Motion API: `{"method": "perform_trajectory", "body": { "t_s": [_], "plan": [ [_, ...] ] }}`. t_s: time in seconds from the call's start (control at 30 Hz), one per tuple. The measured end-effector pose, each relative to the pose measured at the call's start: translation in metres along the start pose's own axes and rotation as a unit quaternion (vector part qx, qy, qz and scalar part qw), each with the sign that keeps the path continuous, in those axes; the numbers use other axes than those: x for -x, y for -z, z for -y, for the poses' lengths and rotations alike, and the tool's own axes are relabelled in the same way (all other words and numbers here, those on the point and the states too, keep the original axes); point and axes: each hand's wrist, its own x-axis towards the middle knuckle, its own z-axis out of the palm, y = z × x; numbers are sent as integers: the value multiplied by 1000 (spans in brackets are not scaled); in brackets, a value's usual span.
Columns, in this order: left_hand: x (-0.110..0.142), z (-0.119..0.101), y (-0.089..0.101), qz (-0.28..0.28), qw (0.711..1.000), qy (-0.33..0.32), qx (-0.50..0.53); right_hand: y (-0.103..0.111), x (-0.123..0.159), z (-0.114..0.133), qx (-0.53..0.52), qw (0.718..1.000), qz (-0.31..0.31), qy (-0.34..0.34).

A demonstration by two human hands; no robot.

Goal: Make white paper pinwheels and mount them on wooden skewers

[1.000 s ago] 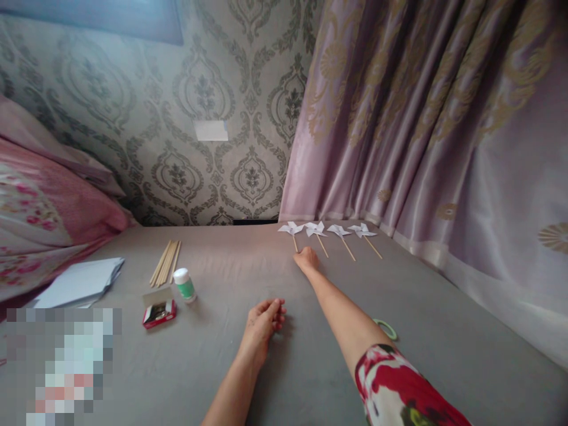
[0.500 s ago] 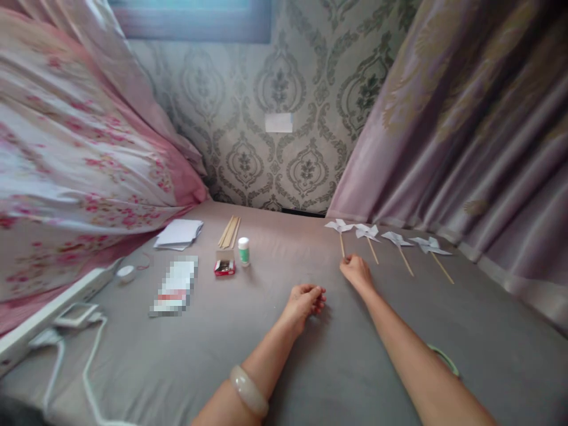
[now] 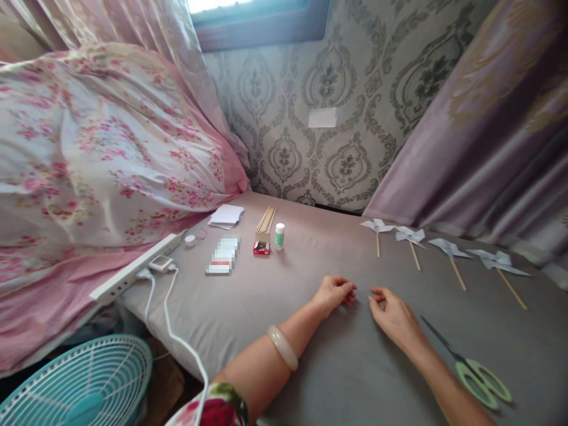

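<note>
Resting over the grey sheet [image 3: 306, 331] is my left hand [image 3: 333, 294], its fingers loosely curled together and nothing showing in them. My right hand [image 3: 393, 313] is close beside it, thumb and forefinger apart, holding nothing. Green-handled scissors [image 3: 470, 370] lie right of my right forearm, blades slightly apart. Beyond my right hand, several white paper pinwheels on wooden sticks lie in a row: the leftmost pinwheel [image 3: 377, 226], a second pinwheel [image 3: 410, 236], another pinwheel [image 3: 450, 249] and the rightmost pinwheel [image 3: 499, 261].
Further back stand a glue stick [image 3: 279, 236], a small red box [image 3: 261, 247], wooden sticks [image 3: 266, 219] and stacked white paper [image 3: 226, 216]. A blurred-out packet [image 3: 223, 255] lies nearer. Along the left edge run a power strip [image 3: 135, 269] and white cables [image 3: 184, 340], with a fan [image 3: 84, 384] below.
My right hand has let go of the leftmost pinwheel's stick and drawn back towards me, beside my left hand. The view has swung left and down, bringing the fan and whole scissors into sight.
</note>
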Motion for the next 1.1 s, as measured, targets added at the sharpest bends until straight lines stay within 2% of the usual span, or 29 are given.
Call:
{"method": "perform_trajectory", "body": {
  "t_s": [0.2, 0.33, 0.47, 0.57, 0.73, 0.9, 1.0, 1.1],
  "plan": [
    [1, 1, -6, -4, 998, -6, -60, -10, 24, 1, -8, 998, -3, 61],
    [7, -4, -4, 25, 994, 3, -102, -13, 35, 2, -13, 996, -32, 84],
    [18, -24, 4, 38, 992, -21, -121, -11, 39, 3, -15, 995, -38, 91],
    [25, -46, 14, 22, 986, -91, -137, -11, 39, 3, -12, 995, -36, 94],
    [27, -80, 41, -81, 972, -196, -100, -11, 40, 4, -10, 995, -42, 91],
    [13, -103, 90, -208, 937, -268, -89, -9, 41, 6, -17, 994, -47, 93],
    [2, -115, 129, -369, 876, -243, -193, -9, 41, 7, -16, 994, -49, 91],
    [-6, -127, 170, -430, 847, -218, -226, -10, 41, 7, -11, 995, -49, 89]
  ]
}}
